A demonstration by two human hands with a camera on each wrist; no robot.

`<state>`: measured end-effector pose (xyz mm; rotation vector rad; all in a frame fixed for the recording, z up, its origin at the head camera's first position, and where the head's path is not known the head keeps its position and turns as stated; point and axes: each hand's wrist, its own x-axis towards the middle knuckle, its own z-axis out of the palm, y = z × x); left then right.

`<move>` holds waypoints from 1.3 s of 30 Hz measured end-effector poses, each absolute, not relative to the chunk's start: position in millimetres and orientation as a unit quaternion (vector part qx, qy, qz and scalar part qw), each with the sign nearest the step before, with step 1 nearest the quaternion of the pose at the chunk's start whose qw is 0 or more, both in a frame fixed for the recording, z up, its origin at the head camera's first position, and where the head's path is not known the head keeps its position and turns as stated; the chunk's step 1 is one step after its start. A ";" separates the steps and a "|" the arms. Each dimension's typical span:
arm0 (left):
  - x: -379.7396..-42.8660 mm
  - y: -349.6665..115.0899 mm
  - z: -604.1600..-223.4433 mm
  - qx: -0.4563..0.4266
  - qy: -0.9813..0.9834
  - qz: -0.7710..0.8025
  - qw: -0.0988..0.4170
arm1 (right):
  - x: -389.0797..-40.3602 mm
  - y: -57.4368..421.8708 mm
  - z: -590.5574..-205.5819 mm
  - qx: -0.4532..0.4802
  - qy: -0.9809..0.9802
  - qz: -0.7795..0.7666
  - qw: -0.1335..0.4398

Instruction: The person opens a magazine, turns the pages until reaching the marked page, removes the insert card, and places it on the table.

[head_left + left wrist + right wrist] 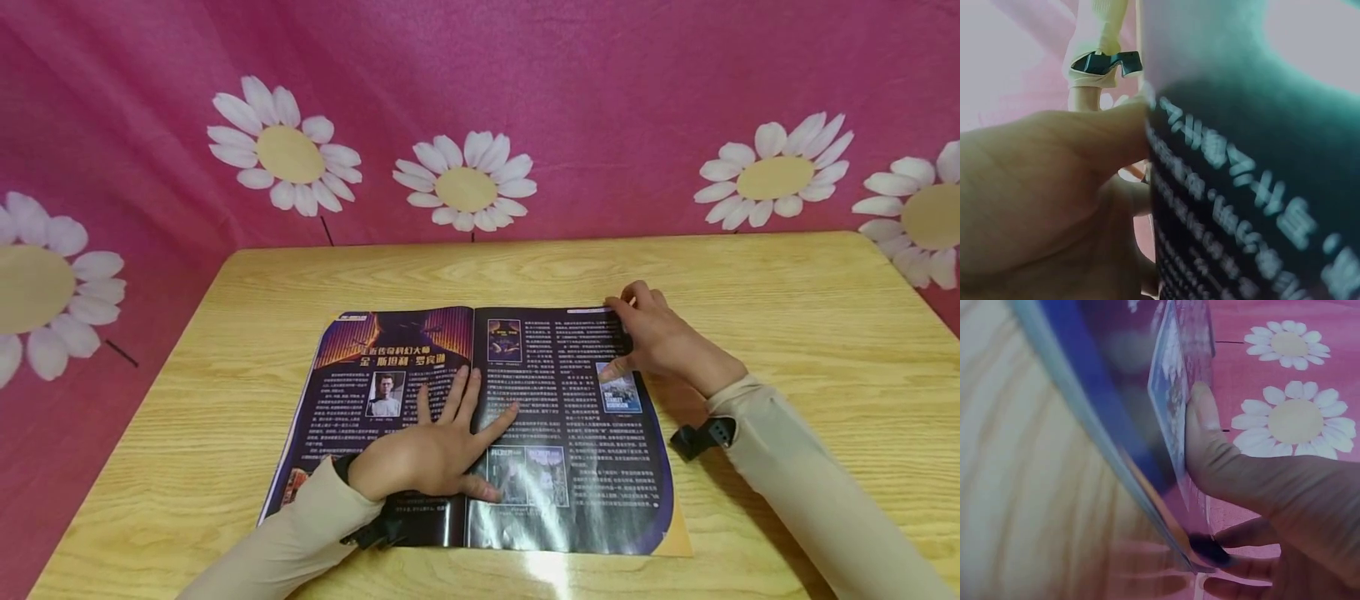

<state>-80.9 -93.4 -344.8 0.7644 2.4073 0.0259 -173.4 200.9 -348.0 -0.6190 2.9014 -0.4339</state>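
A glossy open magazine (525, 533) with dark pages of white print lies on the table. My left hand (427, 450) is spread across its middle fold, fingers apart and the thumb on the right page. Close up in the left wrist view, that hand (1060, 194) lies against the dark printed page (1254, 206). At the magazine's top right corner is my right hand (660, 333), its index fingertip touching the corner. In the right wrist view its thumb (1207, 431) rests on the page beside a small picture (1169, 394); the corner under the fingertip looks slightly bent.
The light wood table (780, 333) extends around the magazine on all sides. Behind it hangs a pink cloth (600, 75) printed with large white daisies. Dark straps with small devices (705, 437) sit on both wrists over pale sleeves.
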 end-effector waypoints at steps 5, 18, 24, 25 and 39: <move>-80.6 -93.7 -345.6 0.284 0.908 0.017 0.309 | -172.9 201.1 -347.8 -0.195 0.967 -0.147 0.074; -83.1 -97.4 -344.6 0.286 0.908 0.032 0.306 | -168.8 203.0 -350.1 -0.230 0.960 -0.152 0.039; -102.4 -110.6 -345.1 0.338 0.893 0.051 0.292 | -162.1 206.4 -351.3 -0.255 0.952 -0.168 0.034; -107.3 -113.3 -344.4 0.350 0.889 0.056 0.290 | -160.9 207.4 -351.5 -0.256 0.951 -0.171 0.035; -145.7 -121.2 -331.2 0.311 0.905 0.127 0.261 | -141.6 207.5 -348.9 -0.300 0.940 -0.161 0.027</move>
